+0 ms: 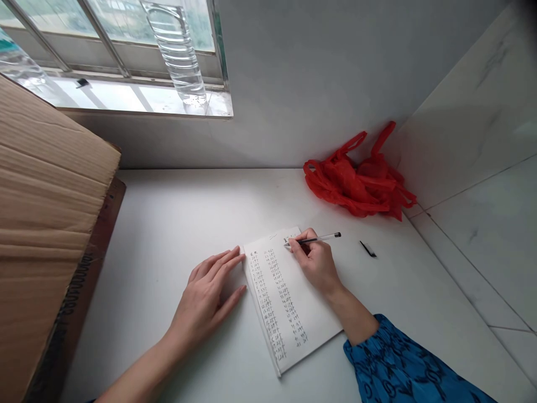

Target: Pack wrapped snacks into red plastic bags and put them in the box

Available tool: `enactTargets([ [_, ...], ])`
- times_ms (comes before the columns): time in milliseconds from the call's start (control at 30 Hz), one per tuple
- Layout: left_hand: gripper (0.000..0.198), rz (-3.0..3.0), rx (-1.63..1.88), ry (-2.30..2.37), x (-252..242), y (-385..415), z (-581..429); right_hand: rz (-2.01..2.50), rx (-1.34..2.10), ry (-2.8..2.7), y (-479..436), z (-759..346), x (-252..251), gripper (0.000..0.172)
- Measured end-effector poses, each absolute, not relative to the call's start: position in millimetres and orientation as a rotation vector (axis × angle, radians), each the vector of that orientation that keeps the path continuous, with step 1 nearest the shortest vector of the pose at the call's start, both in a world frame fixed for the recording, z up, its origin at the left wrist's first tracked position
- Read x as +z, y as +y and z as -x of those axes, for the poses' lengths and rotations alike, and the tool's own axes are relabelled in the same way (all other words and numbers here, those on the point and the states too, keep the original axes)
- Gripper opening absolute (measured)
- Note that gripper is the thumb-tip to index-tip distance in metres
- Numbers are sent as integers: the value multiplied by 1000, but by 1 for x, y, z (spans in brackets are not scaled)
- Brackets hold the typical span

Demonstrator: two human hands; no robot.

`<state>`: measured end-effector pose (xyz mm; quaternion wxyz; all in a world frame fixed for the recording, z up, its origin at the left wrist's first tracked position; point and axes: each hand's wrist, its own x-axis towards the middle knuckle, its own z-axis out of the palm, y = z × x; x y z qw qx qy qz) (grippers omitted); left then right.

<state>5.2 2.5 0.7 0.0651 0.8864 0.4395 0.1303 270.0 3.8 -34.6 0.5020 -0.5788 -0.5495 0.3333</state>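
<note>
A white notebook point(289, 313) lies on the white table point(176, 224), its page filled with columns of handwritten numbers. My right hand point(314, 263) is closed on a black pen point(321, 239), whose tip touches the top of the page. My left hand point(207, 294) lies flat on the table with fingers stretched out, fingertips against the notebook's left edge. A blue patterned sleeve point(403, 364) covers my right forearm.
A crumpled red plastic bag point(358, 182) sits in the back right corner. A small black pen cap point(368, 249) lies right of the notebook. A large cardboard box point(46, 224) stands at the left. A clear plastic bottle point(178, 56) stands on the windowsill. Tiled wall at right.
</note>
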Motion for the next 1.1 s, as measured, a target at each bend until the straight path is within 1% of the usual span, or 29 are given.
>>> enactTargets([
  [533, 48, -2671, 395, 1329, 3, 2, -5, 1428, 803, -1357, 4, -270, -35, 23],
  [1100, 46, -2661, 375, 1322, 4, 1, -9, 1432, 801, -1341, 4, -273, -33, 19],
])
